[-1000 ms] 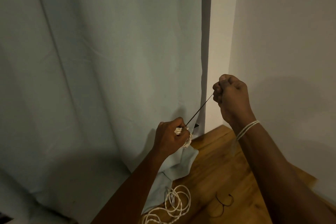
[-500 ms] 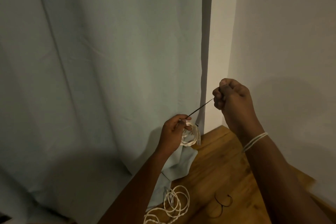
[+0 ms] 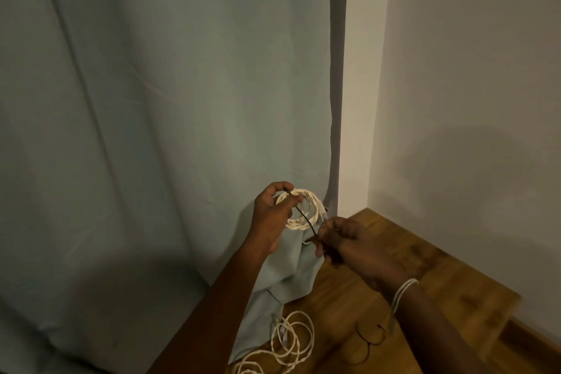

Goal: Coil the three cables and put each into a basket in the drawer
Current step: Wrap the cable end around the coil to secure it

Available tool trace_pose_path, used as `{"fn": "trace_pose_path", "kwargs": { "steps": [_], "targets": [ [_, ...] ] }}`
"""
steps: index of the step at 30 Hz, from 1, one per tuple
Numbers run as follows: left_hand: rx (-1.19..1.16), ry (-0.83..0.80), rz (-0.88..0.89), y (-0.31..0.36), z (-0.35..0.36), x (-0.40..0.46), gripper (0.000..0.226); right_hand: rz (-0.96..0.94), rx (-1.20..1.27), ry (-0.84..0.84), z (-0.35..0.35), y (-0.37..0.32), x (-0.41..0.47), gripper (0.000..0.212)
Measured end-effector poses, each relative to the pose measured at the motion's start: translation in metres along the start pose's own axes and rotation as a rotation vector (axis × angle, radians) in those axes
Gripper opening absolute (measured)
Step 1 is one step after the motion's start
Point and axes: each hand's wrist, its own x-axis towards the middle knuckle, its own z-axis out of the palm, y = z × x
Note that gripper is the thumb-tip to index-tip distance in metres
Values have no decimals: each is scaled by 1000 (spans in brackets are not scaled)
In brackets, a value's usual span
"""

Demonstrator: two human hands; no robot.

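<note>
My left hand [image 3: 271,215] grips a coiled white cable [image 3: 306,206], held up in front of the curtain. A thin dark tie [image 3: 305,218] runs from that coil down to my right hand [image 3: 343,241], which pinches its lower end just below and right of the coil. A second white cable [image 3: 288,343] lies in loose loops on the wooden table [image 3: 425,270] near the bottom edge. A thin dark cable or tie [image 3: 368,343] lies to its right. No drawer or basket is in view.
A pale blue curtain [image 3: 167,130] hangs on the left, its hem [image 3: 288,279] draped over the table's corner. White walls [image 3: 470,100] meet at the corner behind the table. A white band [image 3: 402,291] circles my right wrist.
My right hand has dropped from up and right of the coil to just below it, bringing the dark tie down. My left hand has turned so the coil faces the camera.
</note>
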Motion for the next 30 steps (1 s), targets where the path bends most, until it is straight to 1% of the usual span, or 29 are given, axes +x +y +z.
{"fn": "trace_pose_path", "kwargs": {
  "steps": [2, 3, 4, 5, 7, 8, 9, 10, 12, 13, 14, 16, 18, 20, 22, 26, 28, 30],
  "targets": [
    [68, -23, 52, -4, -1, -4, 25, 1, 58, -112, -8, -4, 4, 17],
    [87, -36, 61, -5, -2, -6, 26, -27, 77, -134, -13, -6, 6, 15],
    [89, -57, 70, -5, -3, -8, 27, -64, 126, -110, -18, -9, 9, 15],
    [93, -83, 82, -4, -3, -10, 27, -92, 232, -35, -24, -11, 15, 17],
    [115, -142, 121, 0, -4, -15, 24, -58, 561, 162, -37, -14, 29, 27],
    [123, -175, 143, 2, -3, -17, 25, -27, 615, 240, -42, -14, 37, 29],
    [130, -208, 164, 4, -2, -19, 26, -9, 534, 281, -44, -13, 46, 28],
    [134, -244, 179, 7, 0, -21, 27, 6, 385, 278, -43, -11, 53, 25],
    [138, -315, 204, 12, 4, -25, 27, 31, 134, 156, -37, -7, 64, 17],
    [145, -343, 219, 15, 5, -26, 26, 37, 75, 78, -34, -5, 67, 17],
    [155, -369, 236, 19, 7, -28, 25, 36, 68, 1, -33, -3, 69, 18],
    [189, -398, 263, 24, 6, -31, 24, 51, 170, -150, -33, 0, 70, 21],
    [219, -416, 275, 26, 4, -32, 25, 70, 315, -257, -32, 3, 67, 24],
    [248, -423, 281, 26, 2, -33, 27, 80, 432, -323, -31, 8, 65, 25],
    [272, -428, 298, 26, 1, -33, 28, 87, 501, -361, -31, 12, 64, 22],
    [383, -417, 385, 26, 1, -30, 28, 40, 591, -555, -33, 18, 68, 29],
    [403, -407, 388, 26, 1, -28, 29, 16, 569, -574, -32, 21, 71, 29],
    [410, -404, 359, 23, 1, -28, 26, -10, 511, -534, -30, 20, 72, 30]
  ]
}}
